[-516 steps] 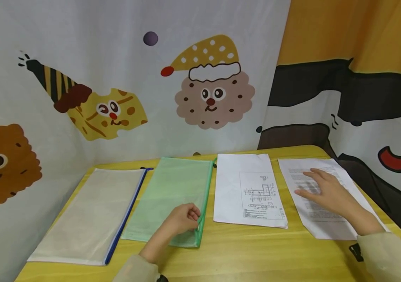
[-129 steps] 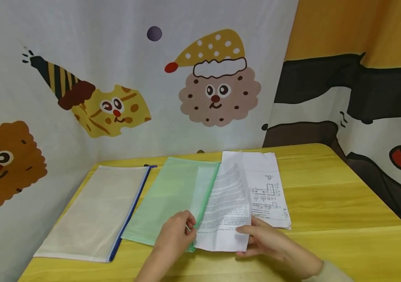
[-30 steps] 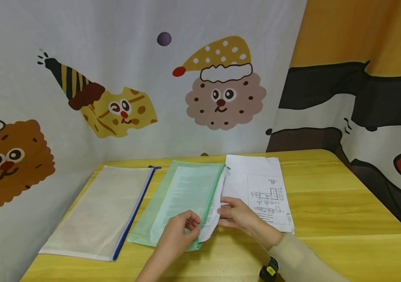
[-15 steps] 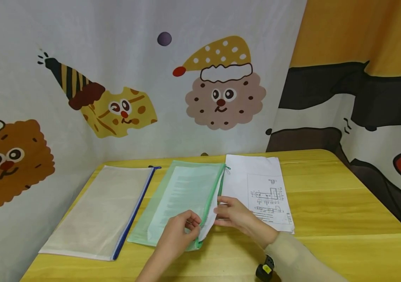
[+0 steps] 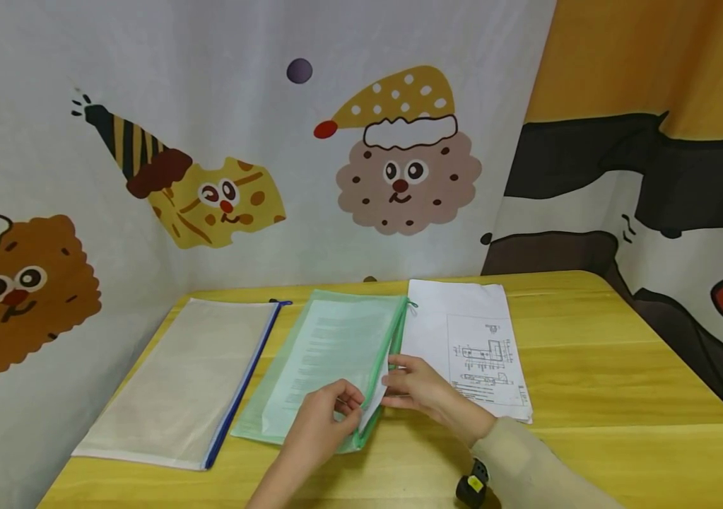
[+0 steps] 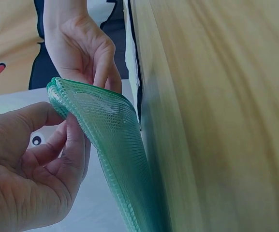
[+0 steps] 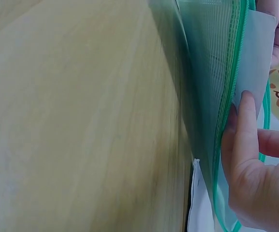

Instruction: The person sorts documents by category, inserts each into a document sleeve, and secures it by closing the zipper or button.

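Observation:
In the head view my left hand (image 5: 323, 417) pinches the zip edge of a green mesh zip pouch (image 5: 329, 318) near its near corner. The left wrist view shows thumb and fingers on the rim of the pouch (image 6: 110, 116). A printed sheet of paper (image 5: 336, 353) lies mostly inside and shows through the mesh. Its white edge sticks out of the parted zipper. My right hand (image 5: 421, 389) is at that edge, its extended fingers (image 7: 245, 130) against the paper (image 7: 255, 58) in the right wrist view.
A pale zip pouch (image 5: 170, 382) with a blue zipper lies flat on the left. Right of the green pouch, a stack of paper (image 5: 488, 304) with a technical drawing lies on the yellow wood-grain table (image 5: 615, 367). A cartoon-print curtain (image 5: 240, 113) hangs behind the table.
The printed sheet, earlier flat at the far right and then half outside, has slid left into the green pouch. My right hand has followed it left. My left hand stays at the pouch edge.

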Available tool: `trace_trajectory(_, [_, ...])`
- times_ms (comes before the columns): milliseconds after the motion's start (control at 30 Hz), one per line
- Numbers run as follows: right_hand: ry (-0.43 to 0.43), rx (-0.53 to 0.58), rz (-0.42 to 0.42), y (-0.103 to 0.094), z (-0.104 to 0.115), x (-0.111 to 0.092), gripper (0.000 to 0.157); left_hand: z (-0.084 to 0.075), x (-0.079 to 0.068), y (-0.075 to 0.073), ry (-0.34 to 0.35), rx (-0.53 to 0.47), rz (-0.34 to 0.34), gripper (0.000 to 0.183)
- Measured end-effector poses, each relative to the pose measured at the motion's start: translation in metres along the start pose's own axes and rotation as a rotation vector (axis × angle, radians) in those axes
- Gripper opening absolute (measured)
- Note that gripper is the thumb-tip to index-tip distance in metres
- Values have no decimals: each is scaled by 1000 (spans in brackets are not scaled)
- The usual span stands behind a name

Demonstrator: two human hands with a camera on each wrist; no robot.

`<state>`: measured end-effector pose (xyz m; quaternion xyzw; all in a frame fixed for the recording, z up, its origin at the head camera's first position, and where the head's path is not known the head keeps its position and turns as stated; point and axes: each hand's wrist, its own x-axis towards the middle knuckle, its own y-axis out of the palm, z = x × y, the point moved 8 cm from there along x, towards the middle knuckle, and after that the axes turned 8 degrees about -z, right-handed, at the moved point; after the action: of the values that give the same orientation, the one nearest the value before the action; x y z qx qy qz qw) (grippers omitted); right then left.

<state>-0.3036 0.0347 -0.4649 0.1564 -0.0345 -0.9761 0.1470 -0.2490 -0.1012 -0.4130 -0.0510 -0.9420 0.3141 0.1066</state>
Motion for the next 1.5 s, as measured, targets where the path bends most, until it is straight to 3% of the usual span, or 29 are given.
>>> trace_trajectory(567, [8, 5, -6, 6, -3, 5, 56, 1, 0, 0, 3, -1, -8, 5])
trace_trajectory(1500, [-16, -4, 40, 14, -6, 9, 43, 3, -1, 2, -3, -15, -2, 5])
